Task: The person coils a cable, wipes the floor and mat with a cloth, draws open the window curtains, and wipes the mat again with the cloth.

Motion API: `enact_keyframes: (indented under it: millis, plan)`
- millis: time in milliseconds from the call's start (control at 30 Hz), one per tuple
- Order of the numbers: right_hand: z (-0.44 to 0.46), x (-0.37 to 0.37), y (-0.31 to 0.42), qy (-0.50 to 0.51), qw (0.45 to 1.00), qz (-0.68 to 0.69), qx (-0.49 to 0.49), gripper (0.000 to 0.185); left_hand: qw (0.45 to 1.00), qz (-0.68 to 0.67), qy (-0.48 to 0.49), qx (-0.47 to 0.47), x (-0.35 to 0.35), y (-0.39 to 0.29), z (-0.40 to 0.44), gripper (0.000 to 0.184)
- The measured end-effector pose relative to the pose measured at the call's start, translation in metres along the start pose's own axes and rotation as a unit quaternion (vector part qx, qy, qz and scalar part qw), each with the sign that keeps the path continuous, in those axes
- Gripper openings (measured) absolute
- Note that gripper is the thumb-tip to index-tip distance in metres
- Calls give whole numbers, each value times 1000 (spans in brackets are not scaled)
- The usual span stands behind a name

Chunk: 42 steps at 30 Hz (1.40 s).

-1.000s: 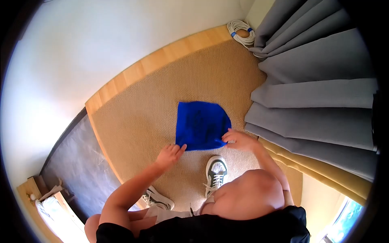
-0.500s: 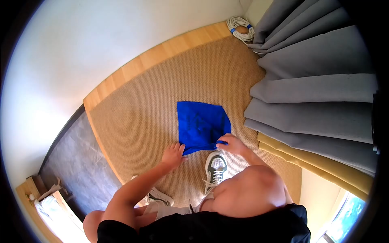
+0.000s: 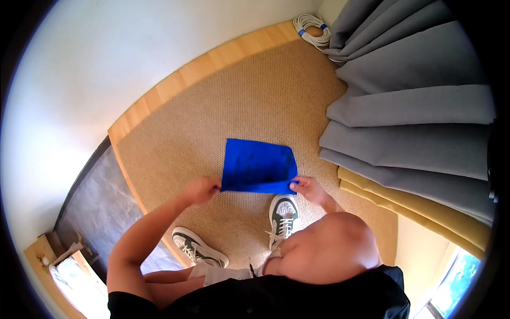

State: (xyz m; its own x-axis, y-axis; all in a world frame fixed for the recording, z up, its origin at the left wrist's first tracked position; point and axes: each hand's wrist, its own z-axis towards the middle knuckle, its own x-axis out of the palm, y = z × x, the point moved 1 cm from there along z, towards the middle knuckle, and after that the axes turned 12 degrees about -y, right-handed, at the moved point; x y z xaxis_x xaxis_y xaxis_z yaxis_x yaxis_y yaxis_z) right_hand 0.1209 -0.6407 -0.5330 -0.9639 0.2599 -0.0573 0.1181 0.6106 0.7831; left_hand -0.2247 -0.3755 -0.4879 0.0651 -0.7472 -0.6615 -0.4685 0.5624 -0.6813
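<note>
A blue cloth (image 3: 259, 164) with darker patches lies over the tan woven carpet, its near edge folded into a narrow band. At the near left corner, my left hand (image 3: 203, 190) pinches the cloth with its fingers closed. My right hand (image 3: 308, 189) grips the near right corner between thumb and fingers. The near edge is stretched straight between both hands, just beyond the toe of a green and white shoe (image 3: 284, 212).
A coiled white cable (image 3: 312, 31) lies in the far corner. Grey curtains (image 3: 414, 106) and a yellow one (image 3: 409, 207) hang at the right. Wooden edging (image 3: 186, 77) borders the carpet (image 3: 223, 95). Another shoe (image 3: 196, 247) stands at the near left.
The cloth's near edge has been folded over and pulled taut, so the cloth looks shorter. My left hand has moved left and now grips the corner; the right hand has shifted slightly right.
</note>
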Motion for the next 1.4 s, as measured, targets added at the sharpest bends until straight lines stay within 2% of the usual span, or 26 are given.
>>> enact_keyframes:
  millis: [33,67,100,133,200,267,333,367,433,467,533,667,733,767,833,867,900,933,1000,1067,1100,1133,1167,1200,1300,1400]
  plan:
    - [6,2,8,-71,997,1,-39,29,1000,3,1,1,-8,-1,13,13]
    - [14,2,15,-73,996,4,-41,29,997,5,-70,-37,-14,-4,30,14]
    - [23,-1,21,-133,990,-37,-42,29,987,8,-142,-73,-20,-8,48,14]
    - [32,-4,26,-191,978,-79,-42,29,987,10,-141,-69,-16,-7,65,14]
    - [55,-5,28,-241,965,-96,-31,29,970,10,-221,-102,-5,-1,97,17]
    - [69,-4,31,-289,950,-115,-17,28,961,19,-244,-130,9,3,121,18]
    - [77,-2,37,-324,908,-252,-82,32,951,25,-265,-160,19,4,133,19]
    - [78,-2,39,-326,907,-252,-80,32,947,65,-284,-136,22,6,137,20]
    - [78,1,44,-318,875,-325,-167,35,941,106,-301,-116,20,-3,138,21]
    - [79,3,46,-317,876,-324,-166,35,939,127,-297,-118,19,-6,136,22]
    - [83,5,59,-232,886,-393,-81,38,935,151,-298,-121,15,-3,138,23]
    - [92,1,70,-150,872,-441,-149,37,958,117,-250,-82,8,5,142,22]
    - [89,-4,101,-56,940,-326,-86,34,966,92,-228,-74,-11,-1,143,21]
    - [89,-9,111,-55,940,-326,-89,34,969,50,-231,-73,-22,-6,140,19]
    - [84,-18,132,-78,956,-222,-177,29,970,7,-233,-72,-45,-22,129,18]
    - [81,-24,143,-78,955,-222,-178,29,952,18,-306,6,-58,-33,122,18]
    - [77,-29,157,-73,927,-283,-236,27,922,29,-376,84,-66,-39,116,19]
    - [70,-33,171,-66,891,-342,-291,24,922,29,-377,86,-69,-36,111,19]
    - [61,-34,184,-76,861,-366,-346,25,884,188,-391,176,-71,-34,96,26]
    - [55,-33,176,-88,785,-455,-411,21,877,219,-379,199,-60,-34,89,26]
    - [61,-32,160,-86,783,-456,-414,21,869,249,-365,222,-50,-30,86,27]
    - [75,-30,130,-123,738,-497,-440,19,869,249,-367,220,-36,-21,83,27]
    - [85,-27,101,-159,689,-535,-464,18,891,269,-312,192,-15,-7,82,26]
    - [90,-24,76,-158,688,-537,-463,18,909,287,-255,164,4,3,81,26]
    - [94,-22,41,-150,697,-552,-433,20,922,313,-206,98,38,9,74,25]
    - [84,-18,44,-206,722,-533,-390,25,912,286,-286,69,48,7,69,23]
